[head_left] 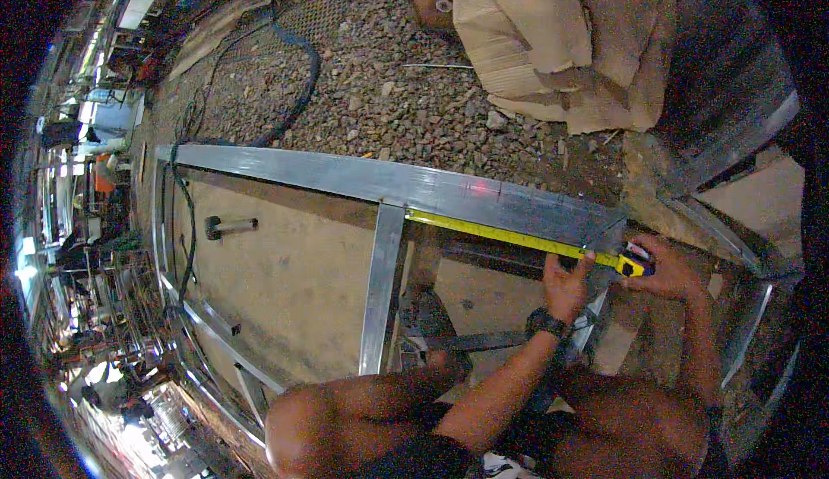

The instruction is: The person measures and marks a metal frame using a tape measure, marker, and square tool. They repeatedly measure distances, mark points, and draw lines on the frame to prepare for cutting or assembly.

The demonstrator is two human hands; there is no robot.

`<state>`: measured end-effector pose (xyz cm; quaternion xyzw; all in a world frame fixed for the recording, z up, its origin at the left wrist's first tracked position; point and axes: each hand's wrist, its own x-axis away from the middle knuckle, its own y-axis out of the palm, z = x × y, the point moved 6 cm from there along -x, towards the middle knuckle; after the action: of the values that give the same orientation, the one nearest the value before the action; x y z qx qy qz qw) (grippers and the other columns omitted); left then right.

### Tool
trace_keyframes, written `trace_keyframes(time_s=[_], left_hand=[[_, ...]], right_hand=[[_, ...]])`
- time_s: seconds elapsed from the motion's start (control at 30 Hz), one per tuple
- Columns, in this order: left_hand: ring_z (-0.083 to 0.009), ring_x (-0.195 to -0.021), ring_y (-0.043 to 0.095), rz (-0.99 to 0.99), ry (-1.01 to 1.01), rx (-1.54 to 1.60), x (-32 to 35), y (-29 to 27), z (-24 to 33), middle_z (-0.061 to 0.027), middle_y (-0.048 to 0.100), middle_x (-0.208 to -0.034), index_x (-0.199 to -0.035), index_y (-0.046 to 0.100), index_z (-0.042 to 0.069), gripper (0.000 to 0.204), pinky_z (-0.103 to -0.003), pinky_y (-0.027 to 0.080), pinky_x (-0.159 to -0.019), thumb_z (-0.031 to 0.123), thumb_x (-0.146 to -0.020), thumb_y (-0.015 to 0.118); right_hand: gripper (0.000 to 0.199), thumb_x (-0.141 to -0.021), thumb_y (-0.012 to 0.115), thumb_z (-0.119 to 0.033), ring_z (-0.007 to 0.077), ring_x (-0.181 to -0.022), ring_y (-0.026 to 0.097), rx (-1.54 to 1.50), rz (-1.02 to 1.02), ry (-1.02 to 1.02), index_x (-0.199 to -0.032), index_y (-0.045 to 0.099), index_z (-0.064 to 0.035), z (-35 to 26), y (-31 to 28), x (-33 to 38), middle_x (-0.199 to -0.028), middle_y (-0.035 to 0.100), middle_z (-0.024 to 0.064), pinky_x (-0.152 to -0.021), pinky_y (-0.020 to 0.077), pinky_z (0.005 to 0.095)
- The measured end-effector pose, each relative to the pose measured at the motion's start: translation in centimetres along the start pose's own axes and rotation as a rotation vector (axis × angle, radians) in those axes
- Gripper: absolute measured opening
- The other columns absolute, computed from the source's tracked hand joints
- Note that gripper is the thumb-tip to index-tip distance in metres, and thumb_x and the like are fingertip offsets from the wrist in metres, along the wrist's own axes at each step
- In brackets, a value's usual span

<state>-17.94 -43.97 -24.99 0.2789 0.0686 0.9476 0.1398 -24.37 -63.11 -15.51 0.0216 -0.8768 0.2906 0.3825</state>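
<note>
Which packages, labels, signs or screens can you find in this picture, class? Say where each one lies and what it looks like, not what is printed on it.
Flattened cardboard box: lies on the gravel at the top, beyond the metal frame; plain brown, creased and torn sheets.
No clear labels, signs or screens show; the left edge is too blurred to tell.

Both forearms reach forward from bent knees; the left hand (567, 282), watch on its wrist, presses fingertips down, the right hand (669, 270) curled closed.
</note>
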Motion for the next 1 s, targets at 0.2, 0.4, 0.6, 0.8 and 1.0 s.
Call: trace_keyframes(time_s=[0.2,0.4,0.6,0.8,1.0], left_hand=[[-0.0227,-0.102,0.060,-0.014,-0.002,0.126,-0.1,0.2,0.1,-0.0101,0.065,-0.115,-0.120,0.056,0.002,0.046,-0.037,0.050,-0.091,0.015,-0.083,0.080],[-0.0164,-0.095,0.060,0.024,0.028,-0.005,-0.3,-0.9,0.5,-0.0061,0.066,-0.107,-0.113,0.059,0.002,0.034,-0.031,0.049,-0.085,0.010,-0.085,0.077],[-0.0157,-0.087,0.061,0.088,0.090,-0.240,0.8,0.4,4.5,-0.0060,0.067,-0.101,-0.108,0.061,0.001,0.033,-0.030,0.049,-0.078,0.015,-0.084,0.078],[-0.0154,-0.085,0.059,0.080,-0.014,-0.134,0.6,-0.2,2.7,-0.0053,0.066,-0.098,-0.106,0.061,0.001,0.031,-0.031,0.048,-0.076,0.016,-0.084,0.078],[-0.0168,-0.090,0.060,0.075,0.082,-0.179,0.9,0.3,4.6,-0.0054,0.066,-0.104,-0.110,0.060,0.002,0.034,-0.031,0.048,-0.082,0.015,-0.084,0.078]], right_hand=[[0.085,-0.066,0.090,-0.037,0.0297,-0.123,0.056,-0.021,0.050,-0.020,-0.136,0.052,-0.0070,0.8,0.2,0.1,-0.130,0.059,0.0142,-0.105,0.0442,0.0404],[0.086,-0.067,0.088,-0.042,0.0309,-0.122,0.055,0.080,0.035,-0.048,-0.137,0.052,-0.0070,-1.1,0.1,0.0,-0.129,0.058,0.0158,-0.105,0.0436,0.0414],[0.082,-0.069,0.087,-0.042,0.0319,-0.119,0.055,0.062,0.082,-0.149,-0.134,0.053,-0.0051,0.2,-0.1,0.0,-0.127,0.058,0.0175,-0.104,0.0430,0.0418],[0.080,-0.068,0.088,-0.043,0.0320,-0.116,0.056,0.022,0.173,-0.186,-0.129,0.056,-0.0026,-0.1,-0.3,0.2,-0.123,0.059,0.0172,-0.102,0.0435,0.0420],[0.074,-0.076,0.079,-0.053,0.0355,-0.116,0.057,0.052,0.233,-0.200,-0.129,0.058,-0.0062,-1.4,-1.0,0.8,-0.126,0.059,0.0208,-0.102,0.0449,0.0443]])
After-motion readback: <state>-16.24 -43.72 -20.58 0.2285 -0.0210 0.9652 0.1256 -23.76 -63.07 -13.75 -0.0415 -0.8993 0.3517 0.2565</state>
